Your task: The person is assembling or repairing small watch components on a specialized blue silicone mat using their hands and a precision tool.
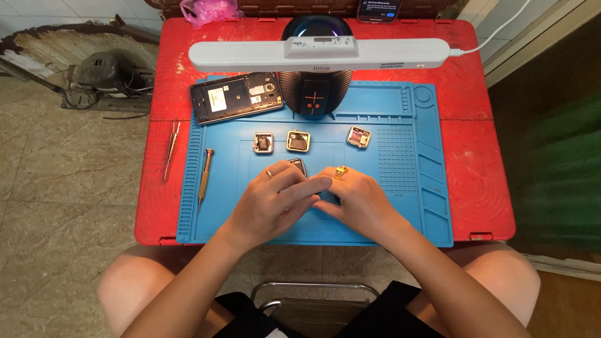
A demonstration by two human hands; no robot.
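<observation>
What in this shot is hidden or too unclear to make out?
Head view:
- Small dark part: mostly covered by left hand and right hand.
- Phone: cut off by top edge.
- Three small square cases: innards too small.
- Speaker: top hidden by lamp bar.

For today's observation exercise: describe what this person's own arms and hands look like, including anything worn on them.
Both arms are bare, with no sleeves reaching the forearms. The left hand wears a thin plain band on one finger. The right hand wears a chunkier gold-coloured ring with a raised top. No gloves, watch or bracelet show.
</observation>
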